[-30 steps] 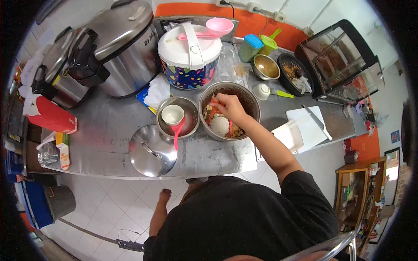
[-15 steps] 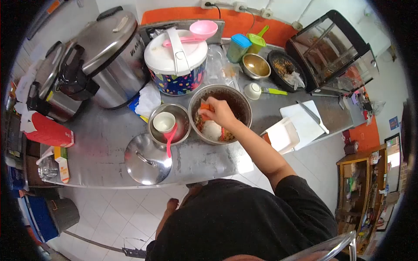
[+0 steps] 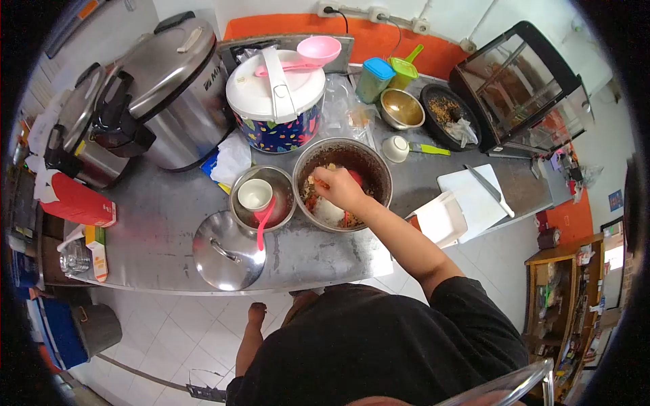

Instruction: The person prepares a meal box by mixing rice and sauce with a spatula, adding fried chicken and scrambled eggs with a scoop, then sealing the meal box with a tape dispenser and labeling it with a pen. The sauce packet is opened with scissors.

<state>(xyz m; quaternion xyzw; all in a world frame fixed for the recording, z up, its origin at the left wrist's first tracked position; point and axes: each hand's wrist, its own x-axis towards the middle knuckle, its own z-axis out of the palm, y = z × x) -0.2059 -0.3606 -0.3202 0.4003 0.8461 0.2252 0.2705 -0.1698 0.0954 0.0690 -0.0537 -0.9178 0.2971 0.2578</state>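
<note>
My right hand is inside a large steel pot, its fingers pinched together over the food; whatever they hold is too small to name. White grains and reddish-brown bits lie in the pot below the fingers. Just left of it, a steel bowl holds a small white bowl and a pink spoon. My left hand hangs below the table's front edge, away from everything, its fingers curled and too small to read.
A round steel lid lies at the front. Behind are a patterned rice container and a large pressure cooker. To the right, a knife rests on a white board beside a white tray.
The orange-red piece that was in my right hand no longer shows between its fingers. That hand is still over the pot. My left hand has shifted slightly left.
</note>
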